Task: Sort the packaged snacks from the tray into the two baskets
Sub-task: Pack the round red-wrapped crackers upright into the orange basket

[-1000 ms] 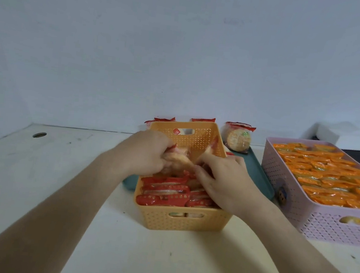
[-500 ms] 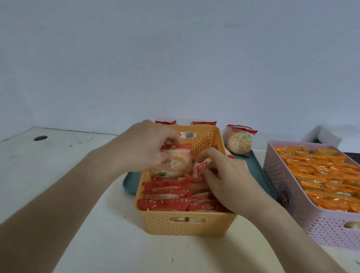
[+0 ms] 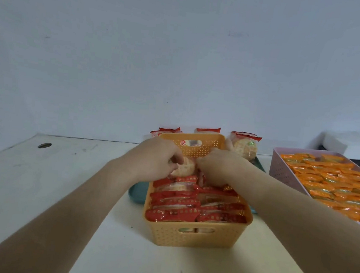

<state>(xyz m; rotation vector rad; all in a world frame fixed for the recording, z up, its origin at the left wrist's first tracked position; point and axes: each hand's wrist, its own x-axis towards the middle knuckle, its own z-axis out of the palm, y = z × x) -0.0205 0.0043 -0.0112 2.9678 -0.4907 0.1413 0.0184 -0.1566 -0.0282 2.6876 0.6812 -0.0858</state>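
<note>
An orange basket (image 3: 193,236) stands in front of me on the table, filled with rows of red-wrapped rice cracker packets (image 3: 173,215). My left hand (image 3: 157,158) grips a round cracker packet (image 3: 185,167) and holds it upright inside the basket's far end. My right hand (image 3: 218,166) reaches into the basket beside it, fingers curled down among the packets; what they hold is hidden. A pink basket (image 3: 281,166) at the right is full of orange-wrapped snacks (image 3: 332,186). The teal tray (image 3: 138,194) lies under and behind the orange basket.
Three red-topped cracker packets stand behind the orange basket near the wall, one round packet (image 3: 245,147) at the right. A white box (image 3: 345,143) sits at the far right. A cable hole (image 3: 44,145) is in the table at the left.
My left hand has lowered the round packet deeper into the basket's far end. My right hand has moved farther back beside it. The view has shifted slightly.
</note>
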